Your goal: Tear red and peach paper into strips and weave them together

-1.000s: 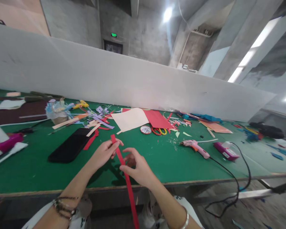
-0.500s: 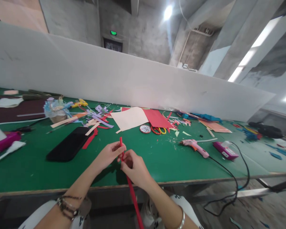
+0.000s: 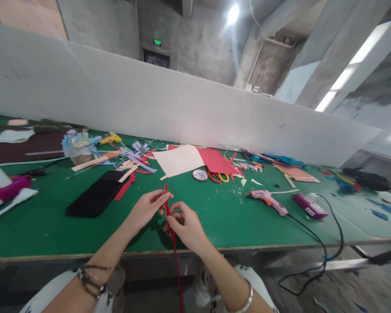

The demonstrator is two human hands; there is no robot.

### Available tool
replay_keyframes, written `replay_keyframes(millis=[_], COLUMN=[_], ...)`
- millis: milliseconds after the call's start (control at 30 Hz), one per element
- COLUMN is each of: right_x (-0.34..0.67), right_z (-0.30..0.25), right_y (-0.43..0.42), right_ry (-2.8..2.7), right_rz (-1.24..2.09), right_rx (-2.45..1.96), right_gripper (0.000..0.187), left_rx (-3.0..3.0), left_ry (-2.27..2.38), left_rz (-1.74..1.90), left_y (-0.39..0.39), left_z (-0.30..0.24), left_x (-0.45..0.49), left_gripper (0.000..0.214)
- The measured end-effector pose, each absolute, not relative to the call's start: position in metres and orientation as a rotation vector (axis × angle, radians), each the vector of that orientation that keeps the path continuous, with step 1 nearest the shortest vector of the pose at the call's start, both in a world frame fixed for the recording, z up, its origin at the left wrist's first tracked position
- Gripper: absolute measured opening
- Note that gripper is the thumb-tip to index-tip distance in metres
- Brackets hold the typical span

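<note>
A long, narrow red strip [image 3: 176, 265] runs upright between my hands and hangs down past the table's front edge. My left hand [image 3: 149, 208] pinches it close to its top end. Just below, the thumb and fingers of my right hand [image 3: 185, 226] are closed on the same strip. Both hands are above the green tabletop [image 3: 228, 226], near its front edge. Whether the strip is paper or ribbon I cannot tell. Some fingertips are hidden behind the strip and the hands.
A black phone [image 3: 94, 195] lies to the left. Ahead are cream paper [image 3: 179, 161], red paper [image 3: 217, 161], scissors [image 3: 224, 177] and coloured scraps [image 3: 138, 158]. A pink glue gun [image 3: 269, 201] with a black cord lies right, beside a purple box [image 3: 310, 206]. A white panel [image 3: 182, 108] stands behind.
My right hand has slid slightly down the strip, away from the left hand. The hanging part has swung left and now shows thinner. The camera view has shifted a little.
</note>
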State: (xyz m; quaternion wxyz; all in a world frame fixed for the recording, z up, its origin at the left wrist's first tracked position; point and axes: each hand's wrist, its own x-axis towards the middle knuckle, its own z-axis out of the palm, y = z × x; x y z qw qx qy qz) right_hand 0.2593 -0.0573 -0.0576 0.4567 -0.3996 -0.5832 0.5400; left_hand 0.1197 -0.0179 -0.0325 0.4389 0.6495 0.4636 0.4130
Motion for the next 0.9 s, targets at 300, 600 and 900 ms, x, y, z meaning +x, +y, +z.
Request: replay_keyframes(millis=[300, 600, 900], right_x=[0.264, 0.265, 0.265], right_z=[-0.054, -0.055, -0.055], right_y=[-0.054, -0.053, -0.029], right_ry=[-1.602, -1.766, -1.422], right_rz=[0.966, 0.814, 1.114], right_rx=[-1.083, -1.133, -1.076], right_gripper=[0.022, 0.031, 0.034], left_rx=[1.676, 1.829, 1.975], left_ry=[1.048, 1.339, 1.292], left_rz=[0.920, 1.110, 1.037], left_y=[-0.023, -0.026, -0.029], left_z=[-0.036, -0.041, -0.043], left_x=[0.125, 0.135, 0.142], left_gripper=[0.040, 0.039, 0.038])
